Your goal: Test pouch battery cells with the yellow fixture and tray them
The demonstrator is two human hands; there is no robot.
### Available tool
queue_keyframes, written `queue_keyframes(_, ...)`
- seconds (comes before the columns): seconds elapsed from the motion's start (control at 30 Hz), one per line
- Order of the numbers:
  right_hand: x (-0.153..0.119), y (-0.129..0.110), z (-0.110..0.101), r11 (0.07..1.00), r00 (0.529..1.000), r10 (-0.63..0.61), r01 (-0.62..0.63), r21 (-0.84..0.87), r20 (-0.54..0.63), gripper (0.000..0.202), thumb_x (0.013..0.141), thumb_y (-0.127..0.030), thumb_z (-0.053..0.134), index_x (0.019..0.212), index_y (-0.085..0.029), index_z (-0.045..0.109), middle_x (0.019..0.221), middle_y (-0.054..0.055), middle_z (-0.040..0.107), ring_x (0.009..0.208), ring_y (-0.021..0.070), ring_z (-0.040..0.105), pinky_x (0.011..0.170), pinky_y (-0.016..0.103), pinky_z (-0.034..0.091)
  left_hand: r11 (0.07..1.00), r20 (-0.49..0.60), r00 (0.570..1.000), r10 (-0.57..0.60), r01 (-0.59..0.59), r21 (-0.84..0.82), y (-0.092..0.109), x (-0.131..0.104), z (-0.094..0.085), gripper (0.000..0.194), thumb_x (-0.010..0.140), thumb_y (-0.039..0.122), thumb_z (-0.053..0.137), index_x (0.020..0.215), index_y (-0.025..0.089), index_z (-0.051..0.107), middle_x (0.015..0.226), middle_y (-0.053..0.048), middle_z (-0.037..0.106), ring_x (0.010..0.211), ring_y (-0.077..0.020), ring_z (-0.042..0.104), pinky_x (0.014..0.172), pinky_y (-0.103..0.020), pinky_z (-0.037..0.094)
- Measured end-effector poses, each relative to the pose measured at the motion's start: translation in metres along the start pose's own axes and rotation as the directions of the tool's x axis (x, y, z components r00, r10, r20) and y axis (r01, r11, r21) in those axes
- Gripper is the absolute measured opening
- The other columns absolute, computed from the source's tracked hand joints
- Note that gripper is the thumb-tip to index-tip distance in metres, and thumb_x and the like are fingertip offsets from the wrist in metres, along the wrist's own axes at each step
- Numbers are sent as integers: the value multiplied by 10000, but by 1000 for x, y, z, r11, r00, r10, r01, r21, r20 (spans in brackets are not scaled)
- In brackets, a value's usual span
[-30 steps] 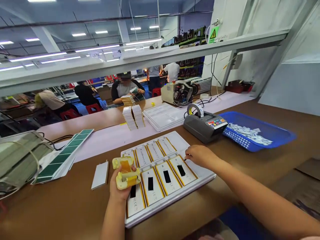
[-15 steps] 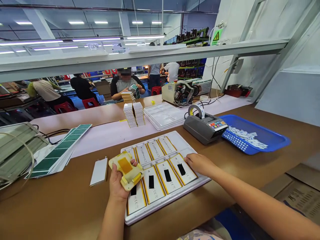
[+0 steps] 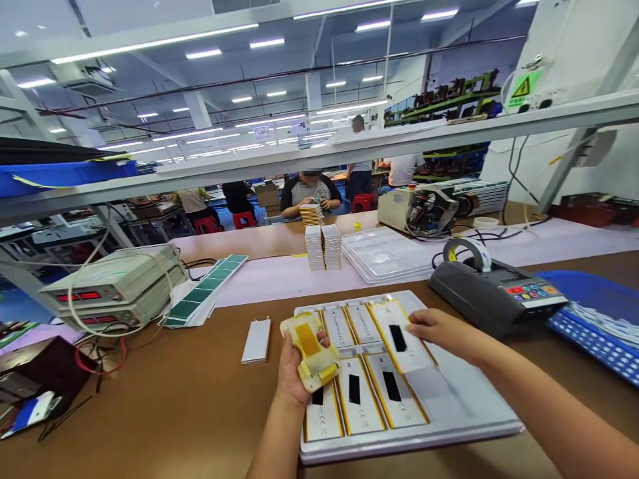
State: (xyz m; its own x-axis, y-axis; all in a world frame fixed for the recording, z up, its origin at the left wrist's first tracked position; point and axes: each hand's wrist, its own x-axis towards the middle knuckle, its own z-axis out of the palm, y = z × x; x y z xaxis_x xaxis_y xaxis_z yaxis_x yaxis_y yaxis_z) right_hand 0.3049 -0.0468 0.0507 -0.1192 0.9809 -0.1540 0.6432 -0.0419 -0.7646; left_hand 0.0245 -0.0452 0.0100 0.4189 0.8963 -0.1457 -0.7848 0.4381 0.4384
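My left hand (image 3: 293, 369) is closed around a pale yellow plastic fixture (image 3: 310, 351) with an orange patch on its face, held over the left part of the white tray (image 3: 469, 399). Between the fingers of my right hand (image 3: 439, 330) is the right edge of a white pouch battery (image 3: 399, 327) with yellow edges and a black strip. It is raised and tilted above the tray. Other pouch batteries (image 3: 367, 396) lie in two rows in the tray, the front ones with black strips. The fixture hides part of the leftmost ones.
Left of the tray lies a small stack of white cells (image 3: 257, 340). A tape dispenser (image 3: 492, 293) and a blue basket (image 3: 594, 339) stand at right. Behind are stacked batteries (image 3: 323, 247), empty trays (image 3: 384, 253) and a seated person (image 3: 309, 193). Metered instruments (image 3: 114, 283) stand at left.
My right hand has lifted the front-right battery out of its place and moved it up and back. My left hand still holds the fixture. The camera view has turned left.
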Motion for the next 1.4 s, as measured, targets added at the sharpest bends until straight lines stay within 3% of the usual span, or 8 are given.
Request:
queue_keyframes(0.17,45,-89,70,985,985,-167,164,50,43,152,740,-227,450,675,-143,559,694,17,596,653,136,503,570,228,349,997,-1,998,65,-65,-33,-2,-2,-1,483,788,517,424,1048,136,568,951,-104,648,858,-229,593,796,-394,432)
queue_keyframes(0.3,47,-112,109,970,981,-158,175,-169,110,149,746,-278,503,774,-167,598,788,34,640,688,148,543,563,229,335,994,53,994,99,-97,-46,-1,-5,-6,521,793,544,381,1054,138,577,983,-115,647,940,-262,574,835,-417,412)
queue_keyframes(0.4,43,-90,84,900,982,-185,183,-396,34,201,787,-328,461,781,-197,613,823,46,654,753,180,570,588,249,337,996,93,993,74,-68,-60,0,-5,-7,613,755,613,372,1035,111,586,966,-150,641,953,-296,566,828,-447,413)
queue_keyframes(0.53,57,-34,15,753,980,-84,-56,-656,-180,250,828,-266,394,842,-170,624,900,112,651,828,228,587,626,283,366,996,38,997,69,-66,-66,0,-2,-3,578,743,605,406,1005,127,597,959,-148,640,892,-292,591,818,-473,418)
queue_keyframes(0.67,73,9,-21,646,988,-20,-105,-756,-154,215,810,-202,439,843,-122,635,938,152,642,888,252,581,690,308,390,997,-24,998,58,-59,-50,2,1,-1,571,732,605,425,984,126,608,933,-146,651,826,-277,609,810,-484,428)
queue_keyframes(0.9,78,22,-4,713,992,-24,-71,-697,-125,232,791,-98,417,891,-88,627,996,172,615,973,247,540,801,323,361,994,-151,984,100,-107,-36,5,2,-5,515,728,565,475,979,139,619,904,-138,663,827,-281,614,800,-487,441)
queue_keyframes(1.13,90,32,-5,876,981,169,-194,-442,-96,351,855,-334,367,844,-102,629,846,103,655,751,165,596,595,230,404,997,-162,984,69,-71,-9,5,1,-5,540,705,575,500,968,119,620,884,-150,663,843,-307,610,769,-478,452)
queue_keyframes(1.4,76,-32,15,995,1000,29,-27,-100,12,291,841,-266,375,980,-122,586,933,72,650,781,142,582,582,202,397,998,-72,997,41,-44,-42,0,-2,-2,536,711,593,473,888,108,616,821,-140,657,807,-288,613,738,-442,457)
